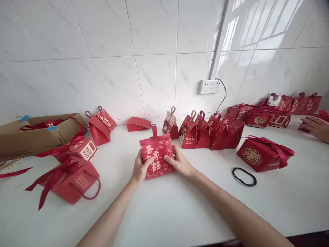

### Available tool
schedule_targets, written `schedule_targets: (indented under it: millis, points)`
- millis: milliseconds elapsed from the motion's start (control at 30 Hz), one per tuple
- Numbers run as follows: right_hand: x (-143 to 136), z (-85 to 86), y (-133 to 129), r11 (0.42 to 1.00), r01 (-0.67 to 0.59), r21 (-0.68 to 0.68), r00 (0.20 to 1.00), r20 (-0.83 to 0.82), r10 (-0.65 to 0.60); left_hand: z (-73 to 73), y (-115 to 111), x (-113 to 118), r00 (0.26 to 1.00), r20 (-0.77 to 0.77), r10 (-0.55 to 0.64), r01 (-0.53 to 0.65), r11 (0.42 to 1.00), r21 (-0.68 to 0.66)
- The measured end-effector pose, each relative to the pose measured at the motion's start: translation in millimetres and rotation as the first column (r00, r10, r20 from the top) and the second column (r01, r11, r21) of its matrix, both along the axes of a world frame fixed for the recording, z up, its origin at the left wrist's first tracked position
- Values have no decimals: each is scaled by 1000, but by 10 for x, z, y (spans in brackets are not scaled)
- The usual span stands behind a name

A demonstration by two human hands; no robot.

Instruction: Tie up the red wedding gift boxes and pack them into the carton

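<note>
Between my two hands is a red gift box (157,145) with pale printed characters and a floral pattern, its strap loop standing up at the top. My left hand (142,167) grips its left side, thumb on the front. On the right side my right hand (181,162) holds it the same way, thumb pressed on the printed face. Just behind stand a box with a beige loop (170,126) and a row of red boxes with loops (203,132). A flat-lying red box (138,124) is near the wall.
At the left are a cardboard box (64,127), ribboned red boxes (77,181) and two looped boxes (100,130). A black band (244,176) and a ribboned box (262,154) lie right. Another person's hand (315,127) touches something red at far right. A socket strip (210,87) is on the wall.
</note>
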State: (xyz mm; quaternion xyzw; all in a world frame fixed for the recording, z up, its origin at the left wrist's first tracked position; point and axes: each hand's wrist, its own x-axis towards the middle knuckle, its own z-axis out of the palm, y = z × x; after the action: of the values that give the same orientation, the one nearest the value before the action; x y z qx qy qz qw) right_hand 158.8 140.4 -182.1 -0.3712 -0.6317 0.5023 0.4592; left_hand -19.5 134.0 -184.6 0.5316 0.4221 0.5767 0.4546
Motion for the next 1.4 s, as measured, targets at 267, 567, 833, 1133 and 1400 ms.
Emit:
schedule_targets:
  millis: [267,567,833,1133,1400]
  points:
    - [-11,79,-140,1000,-5,-3,994,112,5,34,-99,3,991,122,-62,73,993,-89]
    - [-34,81,-173,999,30,11,974,224,-31,-5,-136,43,991,133,-28,30,1000,-9]
    - [-23,25,-149,998,57,13,961,269,-58,50,-188,71,990,135,-42,42,999,4]
    - [-14,27,-165,998,55,23,966,252,-59,45,-184,55,992,117,-55,55,998,1]
    - [-42,71,-192,999,36,33,978,205,-42,-2,-162,49,992,100,-81,78,996,29]
